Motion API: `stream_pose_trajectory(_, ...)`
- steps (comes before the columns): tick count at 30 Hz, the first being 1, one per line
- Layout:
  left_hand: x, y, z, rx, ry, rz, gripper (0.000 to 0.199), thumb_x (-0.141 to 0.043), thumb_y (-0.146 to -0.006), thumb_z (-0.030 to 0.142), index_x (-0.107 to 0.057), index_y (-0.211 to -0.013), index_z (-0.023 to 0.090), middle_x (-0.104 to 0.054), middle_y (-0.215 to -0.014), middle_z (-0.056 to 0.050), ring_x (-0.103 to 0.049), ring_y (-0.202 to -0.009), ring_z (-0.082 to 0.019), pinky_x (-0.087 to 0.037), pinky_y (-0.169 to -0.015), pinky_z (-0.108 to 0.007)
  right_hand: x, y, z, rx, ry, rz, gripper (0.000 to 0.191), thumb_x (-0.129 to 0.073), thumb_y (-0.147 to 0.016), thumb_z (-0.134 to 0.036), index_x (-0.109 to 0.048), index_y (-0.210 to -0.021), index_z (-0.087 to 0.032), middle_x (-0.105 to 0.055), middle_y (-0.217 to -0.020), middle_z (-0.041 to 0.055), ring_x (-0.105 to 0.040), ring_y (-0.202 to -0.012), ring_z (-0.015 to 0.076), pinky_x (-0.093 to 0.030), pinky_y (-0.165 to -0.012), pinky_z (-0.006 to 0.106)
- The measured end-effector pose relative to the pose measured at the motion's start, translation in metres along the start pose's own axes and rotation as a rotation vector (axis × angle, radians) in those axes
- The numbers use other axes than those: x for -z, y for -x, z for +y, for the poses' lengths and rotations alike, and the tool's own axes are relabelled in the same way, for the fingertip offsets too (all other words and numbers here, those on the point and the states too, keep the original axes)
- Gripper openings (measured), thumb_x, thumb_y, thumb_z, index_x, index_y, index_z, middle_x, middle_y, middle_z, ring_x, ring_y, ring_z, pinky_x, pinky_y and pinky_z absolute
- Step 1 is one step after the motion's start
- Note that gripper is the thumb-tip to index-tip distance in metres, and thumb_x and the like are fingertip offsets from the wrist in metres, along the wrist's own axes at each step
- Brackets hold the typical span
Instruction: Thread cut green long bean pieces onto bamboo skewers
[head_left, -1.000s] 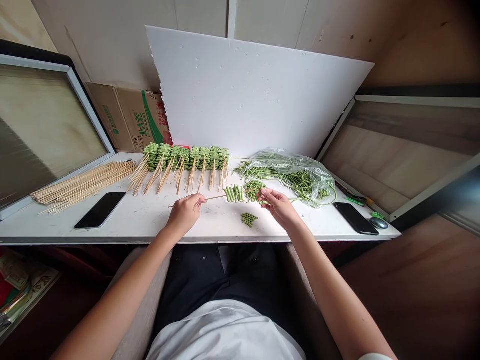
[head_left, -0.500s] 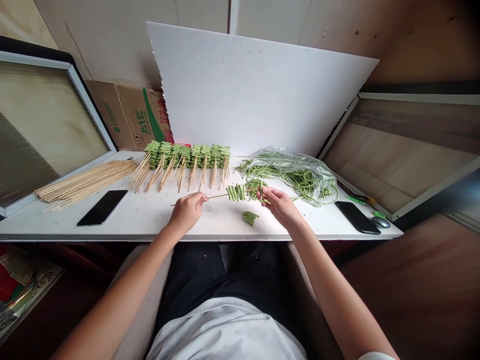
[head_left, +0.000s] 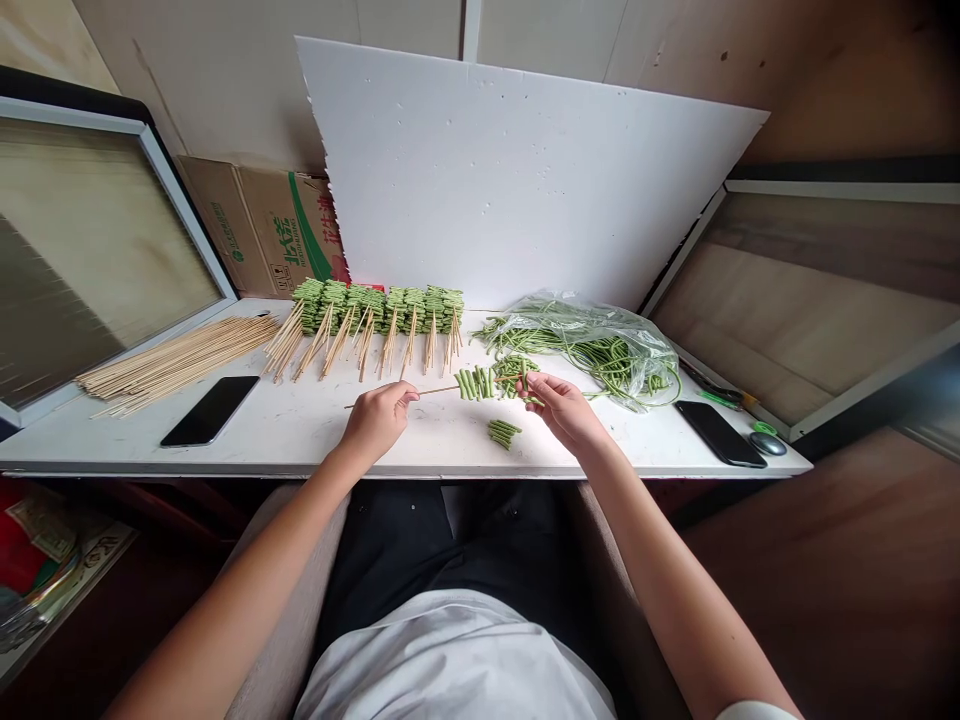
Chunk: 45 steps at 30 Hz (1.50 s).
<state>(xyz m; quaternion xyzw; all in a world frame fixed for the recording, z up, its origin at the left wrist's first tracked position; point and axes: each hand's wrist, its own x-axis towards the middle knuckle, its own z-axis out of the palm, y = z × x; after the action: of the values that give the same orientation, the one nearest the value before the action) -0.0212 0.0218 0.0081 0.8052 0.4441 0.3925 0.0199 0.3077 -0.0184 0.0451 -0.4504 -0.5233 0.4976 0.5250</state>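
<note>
My left hand (head_left: 381, 418) is closed around a thin wooden skewer (head_left: 435, 390) that points to the right. Several cut green bean pieces (head_left: 475, 383) are threaded crosswise along it. At the skewer's right end, my right hand (head_left: 556, 400) pinches a green bean piece (head_left: 525, 380) between thumb and fingertips. Just behind the skewer lies a heap of cut green beans (head_left: 511, 368), partly hidden. A small group of cut pieces (head_left: 502, 433) rests on the white table (head_left: 442, 440) in front of the hands.
Finished bean skewers (head_left: 375, 310) are stacked at the back left, beside bare skewers (head_left: 180, 358). Long beans (head_left: 600, 355) lie under a plastic bag (head_left: 645, 350) at right. Phones (head_left: 210, 411) (head_left: 720, 433) flank the work area. A white board (head_left: 525, 180) stands behind.
Both hands hold nearly the same pose, with the skewer and bean pieces between them. The whole view has shifted slightly.
</note>
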Motion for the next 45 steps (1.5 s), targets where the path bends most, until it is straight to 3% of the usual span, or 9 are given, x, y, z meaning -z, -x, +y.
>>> stream_pose_trajectory(34,-0.003,0.002,-0.006,-0.034,-0.050,0.019,0.030,-0.051,-0.089,0.004,-0.074,-0.095,0.021,-0.080,-0.089,-0.004,-0.075,-0.082,-0.022,-0.054,-0.072,-0.029,0.002,-0.004,0.006,-0.023,0.045,0.062,0.048,-0.083,-0.074,-0.067,-0.076,-0.091,-0.023,-0.074,-0.099,0.0075,-0.065,-0.090,0.0209,-0.050,-0.073,0.030)
stream_pose_trajectory(41,-0.001,0.002,-0.004,-0.089,-0.097,0.033,0.032,-0.049,-0.087,0.000,-0.073,-0.093,0.020,-0.081,-0.093,-0.004,-0.076,-0.084,-0.023,-0.054,-0.068,-0.029,0.003,-0.006,0.012,0.094,0.180,0.191,0.045,-0.083,-0.076,-0.066,-0.081,-0.086,-0.022,-0.077,-0.091,0.0084,-0.065,-0.085,0.0221,-0.051,-0.073,0.034)
stream_pose_trajectory(45,-0.002,0.002,-0.003,-0.131,-0.130,0.066,0.033,-0.048,-0.085,-0.002,-0.073,-0.091,0.020,-0.080,-0.090,-0.004,-0.075,-0.080,-0.021,-0.053,-0.064,-0.027,0.004,-0.006,0.014,0.124,0.206,0.190,0.042,-0.083,-0.078,-0.063,-0.083,-0.085,-0.022,-0.078,-0.089,0.0086,-0.065,-0.082,0.0216,-0.050,-0.071,0.033)
